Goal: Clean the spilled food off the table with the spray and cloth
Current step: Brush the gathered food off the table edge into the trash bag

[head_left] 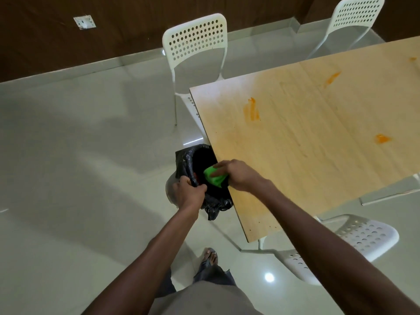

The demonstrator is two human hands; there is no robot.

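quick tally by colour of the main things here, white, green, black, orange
White chairs: 3
Green cloth: 1, held by the right hand
Black bin bag: 1, gripped by the left hand
Orange smears on the table: 4
Total: 9
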